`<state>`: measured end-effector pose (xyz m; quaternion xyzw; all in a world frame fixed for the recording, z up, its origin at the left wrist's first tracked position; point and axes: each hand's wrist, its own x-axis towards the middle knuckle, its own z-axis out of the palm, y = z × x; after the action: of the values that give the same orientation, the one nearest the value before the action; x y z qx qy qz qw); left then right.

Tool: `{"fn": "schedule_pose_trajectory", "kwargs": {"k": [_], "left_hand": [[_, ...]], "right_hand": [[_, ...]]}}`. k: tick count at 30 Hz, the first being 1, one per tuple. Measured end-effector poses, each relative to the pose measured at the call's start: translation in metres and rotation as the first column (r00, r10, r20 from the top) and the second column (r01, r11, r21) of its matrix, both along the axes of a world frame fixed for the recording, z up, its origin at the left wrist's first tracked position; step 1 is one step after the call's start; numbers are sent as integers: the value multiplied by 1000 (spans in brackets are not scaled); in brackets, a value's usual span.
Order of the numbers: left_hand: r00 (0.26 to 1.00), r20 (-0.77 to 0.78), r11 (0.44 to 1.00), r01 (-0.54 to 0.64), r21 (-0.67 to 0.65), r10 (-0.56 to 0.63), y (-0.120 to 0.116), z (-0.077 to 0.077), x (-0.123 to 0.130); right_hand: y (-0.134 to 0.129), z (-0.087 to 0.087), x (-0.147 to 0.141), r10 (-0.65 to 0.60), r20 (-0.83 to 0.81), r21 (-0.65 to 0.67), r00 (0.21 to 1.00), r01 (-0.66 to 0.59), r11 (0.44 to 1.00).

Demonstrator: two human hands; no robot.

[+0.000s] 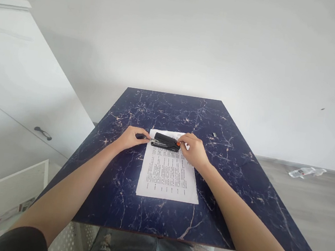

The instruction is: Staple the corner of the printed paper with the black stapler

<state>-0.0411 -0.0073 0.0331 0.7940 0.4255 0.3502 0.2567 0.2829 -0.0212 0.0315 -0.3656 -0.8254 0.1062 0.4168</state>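
Observation:
A black stapler [167,141] lies crosswise over the top of a printed sheet stack [168,175], its upper arm raised a little from its base. My right hand [193,149] grips the stapler's rear end, where a small orange part shows beside the fingertips. At the front end, on the left, my left hand [134,138] has thumb and fingers pinched together on a thin metallic part by the stapler's mouth. The fingertips partly cover that part, so its exact shape is hard to make out.
The papers rest on a dark blue marble-patterned table [112,209]. A small silvery piece [214,135] lies past my right hand. On the left stand a white cabinet [21,80] and a white bin [3,185]. A clear plastic item [306,172] lies on the floor at right.

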Motion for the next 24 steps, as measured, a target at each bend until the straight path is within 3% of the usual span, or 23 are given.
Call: {"fn": "schedule_pose_trajectory", "kwargs": {"k": [4,9,12,18,24], "left_hand": [[998,60,1000,-21,-16,22,5,0,-8],[999,39,976,31,-218,-23,12,0,-26],[998,31,957,58,-285,-52,14,0,-30],[999,37,970,3,-244,6,12,-3,-5],[992,112,975,-40,-219,66,15,-15,27]], "right_hand": [[1,-1,-1,-10,-41,-34,999,8,999],[3,-6,-2,-9,-44,-245,999,-2,969],[5,-12,-5,-5,-22,-306,1000,-2,952],[8,-20,-9,-30,-49,-351,998,11,936],[10,-15,-10,-45,-73,-430,996,10,903]]}}
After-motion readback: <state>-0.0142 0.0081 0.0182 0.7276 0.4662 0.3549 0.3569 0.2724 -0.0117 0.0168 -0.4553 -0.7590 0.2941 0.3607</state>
